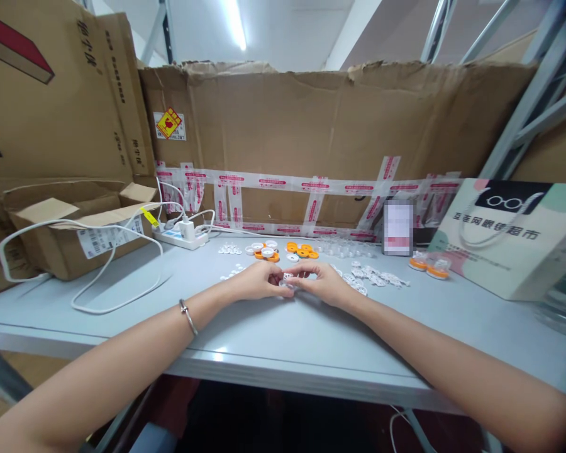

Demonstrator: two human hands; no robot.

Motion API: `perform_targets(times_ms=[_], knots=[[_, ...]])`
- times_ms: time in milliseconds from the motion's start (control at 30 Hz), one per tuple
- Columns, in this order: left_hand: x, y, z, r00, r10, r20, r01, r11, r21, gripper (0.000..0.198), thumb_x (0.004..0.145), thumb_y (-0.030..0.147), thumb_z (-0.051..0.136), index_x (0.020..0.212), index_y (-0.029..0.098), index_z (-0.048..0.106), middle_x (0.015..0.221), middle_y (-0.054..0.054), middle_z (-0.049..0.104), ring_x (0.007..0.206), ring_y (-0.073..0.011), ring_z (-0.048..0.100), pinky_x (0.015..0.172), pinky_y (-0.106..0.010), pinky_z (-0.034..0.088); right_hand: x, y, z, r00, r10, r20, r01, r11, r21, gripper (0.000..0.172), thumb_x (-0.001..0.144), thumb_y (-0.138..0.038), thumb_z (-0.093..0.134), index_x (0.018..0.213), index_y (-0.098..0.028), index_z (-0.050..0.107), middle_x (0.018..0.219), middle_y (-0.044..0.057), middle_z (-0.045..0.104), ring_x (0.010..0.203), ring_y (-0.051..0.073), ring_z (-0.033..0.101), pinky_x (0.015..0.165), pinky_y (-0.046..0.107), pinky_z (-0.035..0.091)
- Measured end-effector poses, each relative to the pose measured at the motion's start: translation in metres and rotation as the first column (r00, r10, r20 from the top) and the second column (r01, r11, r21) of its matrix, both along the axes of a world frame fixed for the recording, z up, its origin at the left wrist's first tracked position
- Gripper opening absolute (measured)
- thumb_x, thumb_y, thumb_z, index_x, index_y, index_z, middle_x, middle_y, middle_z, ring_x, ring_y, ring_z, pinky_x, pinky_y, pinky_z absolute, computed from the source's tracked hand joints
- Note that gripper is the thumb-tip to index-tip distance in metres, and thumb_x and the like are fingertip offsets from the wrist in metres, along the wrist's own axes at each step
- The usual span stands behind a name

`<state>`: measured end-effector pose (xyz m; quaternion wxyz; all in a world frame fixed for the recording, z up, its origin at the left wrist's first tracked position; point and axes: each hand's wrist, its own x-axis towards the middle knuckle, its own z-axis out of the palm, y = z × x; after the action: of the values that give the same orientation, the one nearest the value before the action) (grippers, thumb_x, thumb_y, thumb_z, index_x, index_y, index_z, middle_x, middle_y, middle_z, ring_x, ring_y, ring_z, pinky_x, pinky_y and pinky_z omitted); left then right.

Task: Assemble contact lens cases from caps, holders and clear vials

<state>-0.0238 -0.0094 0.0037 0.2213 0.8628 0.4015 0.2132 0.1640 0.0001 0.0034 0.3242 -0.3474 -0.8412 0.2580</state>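
Observation:
Near the middle of the grey table, my left hand (260, 281) and my right hand (321, 283) meet. Their fingers are closed on a small clear and white plastic part (287, 280), partly hidden by the fingertips. Just behind the hands lie several orange rings (302, 250) and white round caps (266, 251). Small white pieces (229, 249) lie to the left, beyond my left hand. White flat lattice-like parts (377, 275) are spread to the right of my right hand. Clear plastic pieces (344, 246) stand in a group farther back.
Two orange-and-clear assembled pieces (429, 267) sit at the right, beside a paper bag (495, 239). A phone (398, 228) leans upright at the back. At left are an open cardboard box (75, 233), a power strip (182, 234) and a looping white cable (117, 308). Tall cardboard (273, 126) walls off the back.

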Motion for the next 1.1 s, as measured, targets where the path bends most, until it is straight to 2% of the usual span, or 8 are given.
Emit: perform_targets(times_ms=[133,300,400,500,633,800,1000,1100], knots=[[-0.001,0.003,-0.003,1.0,0.008,-0.01,-0.008,1.0,0.011,0.044,0.07,0.059,0.056,0.066,0.015,0.054,0.061,0.003,0.048,0.056,-0.0103,0.041,0.051,-0.022,0.029,0.014,0.016,0.014,0.984,-0.146,-0.104,0.151,0.988,0.035,0.044,0.069,-0.045,0.066,0.106,-0.021,0.066,0.076,0.001,0.068,0.068,0.015,0.059,0.066,0.027,0.047],[0.0,0.004,-0.004,1.0,-0.004,-0.014,0.004,1.0,0.009,0.045,0.07,0.06,0.055,0.067,0.015,0.053,0.062,0.002,0.046,0.058,-0.0111,0.041,0.054,-0.022,0.03,0.094,0.067,0.035,0.783,-0.522,-0.339,0.588,0.799,0.125,0.038,0.078,-0.042,0.05,0.1,-0.015,0.065,0.089,0.01,0.068,0.086,0.022,0.061,0.078,0.035,0.047],[0.0,0.004,-0.003,1.0,-0.009,-0.01,0.009,1.0,0.003,0.045,0.07,0.059,0.056,0.066,0.015,0.052,0.063,0.002,0.046,0.059,-0.0116,0.041,0.054,-0.022,0.029,0.147,0.093,0.029,0.676,-0.654,-0.339,0.72,0.685,0.115,0.028,0.073,-0.032,0.055,0.092,-0.016,0.067,0.092,0.012,0.067,0.088,0.025,0.06,0.084,0.042,0.044],[0.0,0.004,-0.003,1.0,-0.012,-0.005,0.012,1.0,-0.017,0.045,0.07,0.06,0.056,0.067,0.015,0.052,0.063,0.002,0.046,0.059,-0.0113,0.04,0.053,-0.022,0.029,0.173,0.108,0.012,0.691,-0.672,-0.267,0.714,0.693,0.103,0.028,0.067,-0.025,0.059,0.092,-0.017,0.067,0.092,0.011,0.067,0.084,0.024,0.061,0.082,0.041,0.044],[-0.001,0.003,-0.003,1.0,-0.027,-0.014,0.027,0.999,-0.02,0.044,0.071,0.059,0.054,0.07,0.015,0.053,0.064,0.002,0.047,0.06,-0.0113,0.041,0.055,-0.023,0.031,0.174,0.116,-0.006,0.746,-0.643,-0.172,0.662,0.743,0.097,0.029,0.063,-0.022,0.062,0.091,-0.017,0.069,0.085,0.008,0.069,0.08,0.022,0.061,0.079,0.037,0.045],[0.0,-0.001,0.001,1.0,-0.012,-0.027,0.011,1.0,-0.002,0.044,0.071,0.059,0.054,0.067,0.016,0.05,0.066,0.002,0.048,0.062,-0.0125,0.043,0.057,-0.023,0.031,0.172,0.117,-0.012,0.709,-0.691,-0.142,0.704,0.705,0.084,0.023,0.054,-0.018,0.067,0.077,-0.016,0.07,0.067,0.006,0.067,0.066,0.021,0.059,0.072,0.038,0.046],[0.0,-0.005,0.005,0.999,-0.016,-0.046,0.016,1.0,-0.002,0.044,0.072,0.059,0.053,0.069,0.016,0.051,0.069,0.0,0.049,0.066,-0.0139,0.045,0.058,-0.024,0.032,0.159,0.106,0.016,0.619,-0.715,-0.325,0.776,0.621,0.112,0.031,0.063,-0.026,0.062,0.092,-0.016,0.068,0.081,0.01,0.068,0.079,0.024,0.061,0.08,0.041,0.045],[0.0,-0.005,0.004,0.999,-0.013,-0.049,0.013,1.0,0.015,0.044,0.069,0.06,0.056,0.07,0.016,0.05,0.073,0.0,0.051,0.067,-0.0143,0.045,0.058,-0.023,0.031,0.121,0.082,0.036,0.665,-0.616,-0.422,0.717,0.684,0.133,0.043,0.072,-0.035,0.057,0.111,-0.018,0.059,0.096,0.008,0.067,0.088,0.021,0.062,0.081,0.036,0.048]])
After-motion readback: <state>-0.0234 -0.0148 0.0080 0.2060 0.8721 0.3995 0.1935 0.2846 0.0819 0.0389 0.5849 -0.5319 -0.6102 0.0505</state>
